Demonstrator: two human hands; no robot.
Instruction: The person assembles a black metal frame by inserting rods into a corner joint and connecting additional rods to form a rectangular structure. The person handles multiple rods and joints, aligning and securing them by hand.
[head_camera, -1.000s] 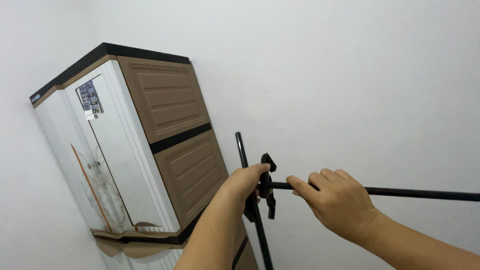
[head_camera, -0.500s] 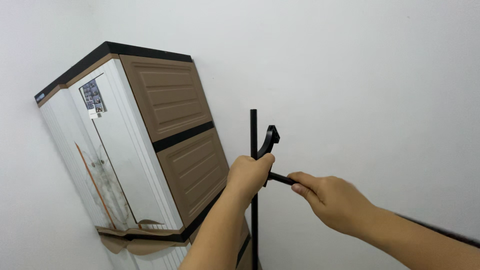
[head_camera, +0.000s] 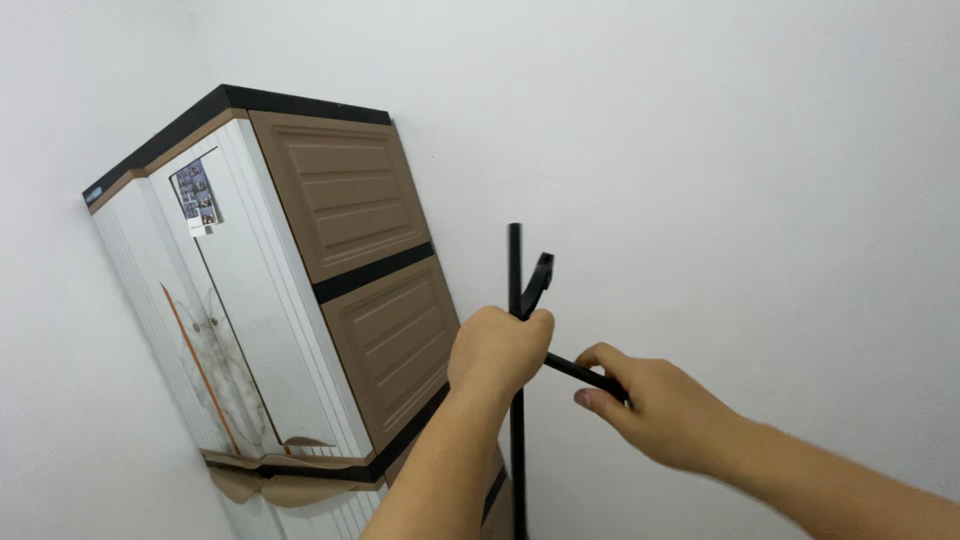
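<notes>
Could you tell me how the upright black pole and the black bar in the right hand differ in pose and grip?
The pole stands vertical; the bar slants down to the right. The left hand wraps the pole in a fist, whereas the right hand pinches the bar with its fingers. The pole looks longer. Both are thin and black.

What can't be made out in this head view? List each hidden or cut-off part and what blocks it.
- Joint where the slanted black rod meets the upright black pole: covered by the left hand.
- Far end of the rod: hidden inside the right hand.
- Foot of the pole: cut off by the bottom edge.
- Base of the brown and white cabinet: cut off by the bottom edge.
- Pictures on its small sticker: too small.
</notes>
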